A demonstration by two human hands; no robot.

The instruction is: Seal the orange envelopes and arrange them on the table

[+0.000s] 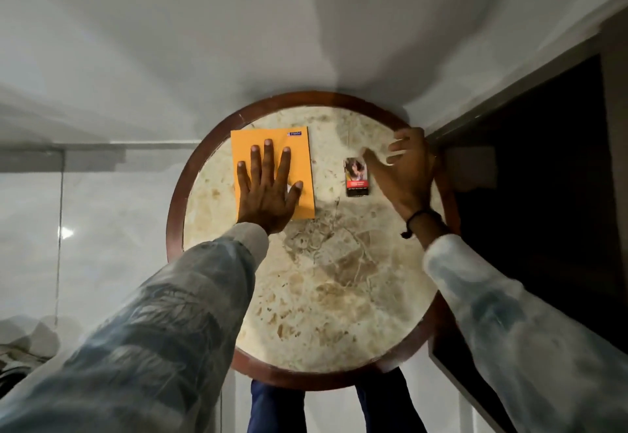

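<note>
An orange envelope (299,160) lies flat on the far left of the round marble table (339,290), with a small blue label at its top right corner. My left hand (266,191) presses flat on it, fingers spread. My right hand (404,174) hovers at the table's far right edge, fingers loosely apart and blurred, just right of a small pack (356,177). Whether the fingertips touch the pack I cannot tell. Nothing is visibly held in that hand.
The small red, black and white pack lies on the marble right of the envelope. The table has a dark wooden rim (176,201) and stands against a white wall. A dark doorway (543,194) is to the right. My legs (275,409) show below the table.
</note>
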